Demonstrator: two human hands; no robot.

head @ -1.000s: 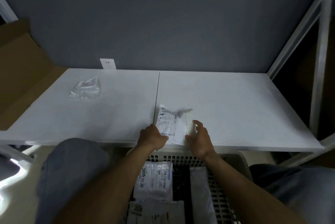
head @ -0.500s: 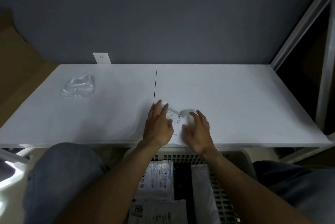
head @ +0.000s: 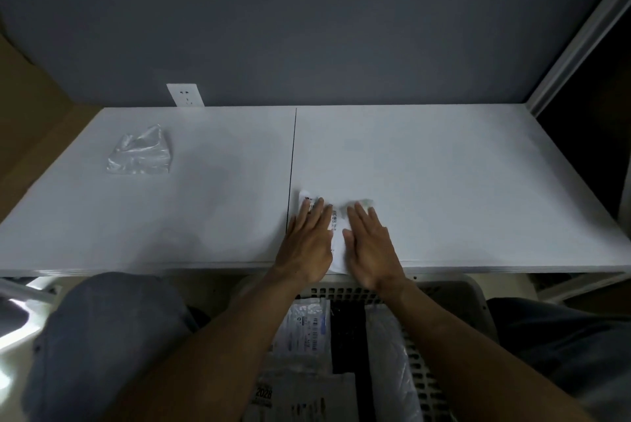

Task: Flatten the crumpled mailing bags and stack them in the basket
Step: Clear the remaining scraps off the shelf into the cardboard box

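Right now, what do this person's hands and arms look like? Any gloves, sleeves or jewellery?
The left hand and right hand are bare: no gloves, and no ring shows in this dim light. The left forearm and right forearm are bare too, with no sleeve, watch or band in view up to the frame edge. Blue-grey trousers cover the knees.

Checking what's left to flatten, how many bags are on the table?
2. One white bag under the left hand and right hand by the front edge; one crumpled clear bag at the table's far left. None seems hidden.
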